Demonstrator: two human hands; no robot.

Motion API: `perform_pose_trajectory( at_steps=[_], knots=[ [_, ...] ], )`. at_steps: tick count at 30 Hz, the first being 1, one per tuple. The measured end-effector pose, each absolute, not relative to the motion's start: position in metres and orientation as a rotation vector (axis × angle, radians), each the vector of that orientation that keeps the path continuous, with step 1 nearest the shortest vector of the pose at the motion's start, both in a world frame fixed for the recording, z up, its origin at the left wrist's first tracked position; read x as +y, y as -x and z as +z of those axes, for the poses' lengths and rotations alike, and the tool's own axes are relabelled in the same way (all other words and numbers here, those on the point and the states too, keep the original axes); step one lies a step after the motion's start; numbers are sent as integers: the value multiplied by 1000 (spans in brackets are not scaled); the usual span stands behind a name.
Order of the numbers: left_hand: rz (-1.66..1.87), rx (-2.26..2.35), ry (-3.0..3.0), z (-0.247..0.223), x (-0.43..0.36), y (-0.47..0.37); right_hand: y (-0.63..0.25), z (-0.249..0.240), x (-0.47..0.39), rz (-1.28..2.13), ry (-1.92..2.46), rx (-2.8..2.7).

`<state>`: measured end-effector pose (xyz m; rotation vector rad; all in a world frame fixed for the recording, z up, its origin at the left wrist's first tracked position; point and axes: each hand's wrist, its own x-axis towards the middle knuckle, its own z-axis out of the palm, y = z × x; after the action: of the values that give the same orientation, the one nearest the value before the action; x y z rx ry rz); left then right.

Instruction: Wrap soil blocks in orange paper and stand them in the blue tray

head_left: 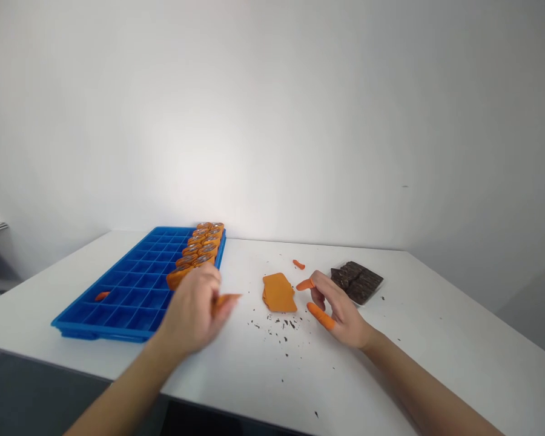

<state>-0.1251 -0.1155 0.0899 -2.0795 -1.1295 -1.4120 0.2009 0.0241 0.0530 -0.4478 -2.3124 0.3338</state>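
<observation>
My left hand (195,309) is closed and smeared by motion, in front of the blue tray's right side. A thin orange piece (227,299) sticks out between its thumb and fingers; its full shape is hidden. My right hand (338,309) has its thumb and index finger apart, both tips in orange finger cots, with nothing between them. Just left of those fingertips lies a small stack of orange sheets (279,292) with angled corners. Behind my right hand, dark brown, flaky slabs (358,280) lie on something thin and clear.
The blue compartment tray (136,281) stands at left, with orange pouches (204,249) with shiny tops along its right side. A small orange piece (102,295) lies in one compartment, another orange piece (298,264) behind the stack. Dark crumbs (286,339) dot the white table (236,375).
</observation>
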Motion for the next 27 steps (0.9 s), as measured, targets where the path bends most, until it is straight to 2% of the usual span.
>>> perform_pose_trajectory(
  at_steps=[2, 7, 14, 16, 21, 27],
  knots=[
    [-1267, -1395, 2121, 86, -119, 171, -199, 52, 24, 340, 449, -2309],
    [-991, -1684, 2220, 63, -114, 258, -197, 48, 26, 321, 461, -2314],
    [-690, -1909, 2201, 41, -94, 274, -197, 47, 30, 304, 538, -2302],
    [-727, -1920, 2191, 34, -89, 274, -198, 46, 31, 297, 560, -2293],
    [-1074, -1689, 2129, 17, -83, 275, -201, 43, 33, 299, 593, -2296],
    [-1058, -1670, 2139, 18, -86, 274, -203, 38, 35, 302, 650, -2327]
  ],
)
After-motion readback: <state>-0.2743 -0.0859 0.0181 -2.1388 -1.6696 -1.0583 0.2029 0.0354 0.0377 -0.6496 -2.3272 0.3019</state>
